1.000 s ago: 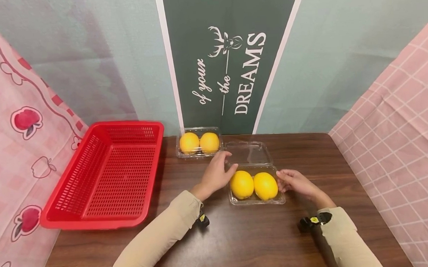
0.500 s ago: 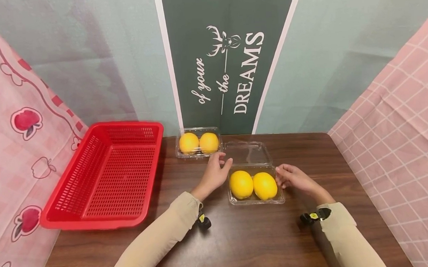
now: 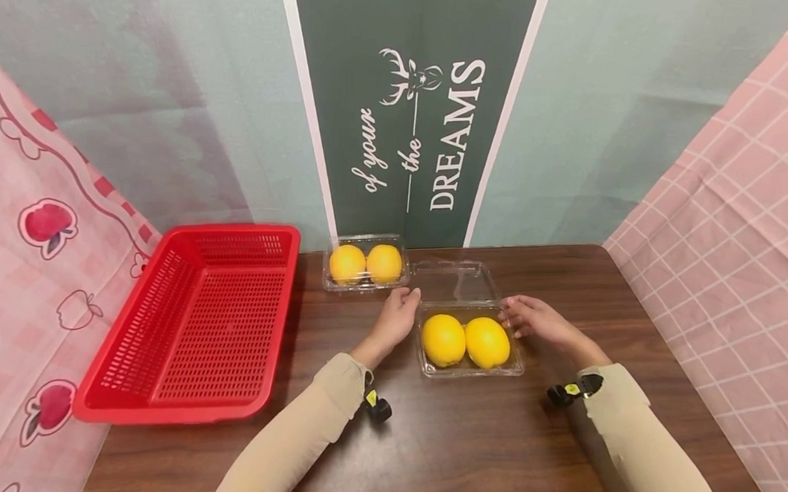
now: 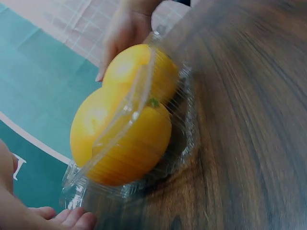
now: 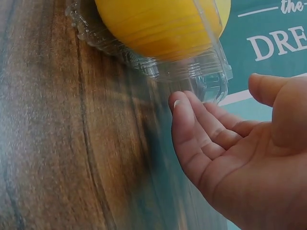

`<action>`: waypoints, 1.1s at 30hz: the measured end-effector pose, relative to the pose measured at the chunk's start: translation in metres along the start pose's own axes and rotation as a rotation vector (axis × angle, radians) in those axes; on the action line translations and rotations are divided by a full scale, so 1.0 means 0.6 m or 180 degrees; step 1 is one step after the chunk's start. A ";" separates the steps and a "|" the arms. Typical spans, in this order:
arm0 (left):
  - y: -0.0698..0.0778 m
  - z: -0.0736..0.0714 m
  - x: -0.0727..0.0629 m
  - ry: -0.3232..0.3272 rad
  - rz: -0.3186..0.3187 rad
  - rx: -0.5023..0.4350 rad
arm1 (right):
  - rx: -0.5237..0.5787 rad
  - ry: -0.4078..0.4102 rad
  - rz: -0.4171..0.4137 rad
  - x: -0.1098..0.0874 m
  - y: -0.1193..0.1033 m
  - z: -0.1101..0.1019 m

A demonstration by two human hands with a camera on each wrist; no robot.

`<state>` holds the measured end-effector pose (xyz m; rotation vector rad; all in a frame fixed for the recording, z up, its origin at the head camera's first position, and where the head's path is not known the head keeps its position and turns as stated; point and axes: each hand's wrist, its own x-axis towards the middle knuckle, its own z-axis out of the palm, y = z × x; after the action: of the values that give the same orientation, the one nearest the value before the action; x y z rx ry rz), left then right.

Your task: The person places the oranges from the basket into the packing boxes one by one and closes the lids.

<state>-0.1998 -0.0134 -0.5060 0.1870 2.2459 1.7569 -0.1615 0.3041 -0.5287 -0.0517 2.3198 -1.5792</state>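
Note:
An open clear plastic clamshell box (image 3: 470,373) stands on the table with two yellow-orange oranges (image 3: 443,340) side by side in its base. Its transparent lid (image 3: 459,281) lies folded back behind it. My left hand (image 3: 393,322) is at the box's back left corner, fingers relaxed and holding nothing. Beside the back right corner is my right hand (image 3: 544,323); in the right wrist view its fingers (image 5: 184,129) are loosely bent near the box wall, with the thumb apart. Whether those fingertips touch the plastic, I cannot tell.
A second clear box (image 3: 367,283) holding two oranges stands behind my left hand, near the back edge, its lid apparently down. On the left is a red perforated plastic basket (image 3: 227,325). Cloth backdrops (image 3: 726,206) enclose the brown wooden table (image 3: 458,451).
My left hand has drawn back slightly from the lid, its thumb and fingers coming closer together. My right hand has slid a little toward the box's back right corner. The oranges stay put.

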 end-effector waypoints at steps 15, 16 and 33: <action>-0.010 0.002 0.003 -0.0292 -0.0289 -0.0275 | -0.0116 0.0009 0.0020 0.012 0.001 0.020; -0.010 0.002 0.003 -0.0301 -0.0291 -0.0275 | -0.0118 0.0020 0.0030 0.012 0.000 0.021; 0.001 -0.001 0.006 -0.0132 -0.0035 -0.0310 | -0.0159 0.0161 0.0042 0.013 -0.010 0.018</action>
<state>-0.2036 -0.0130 -0.5057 0.1885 2.1232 1.8345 -0.1664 0.2903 -0.5287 -0.0084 2.3932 -1.5332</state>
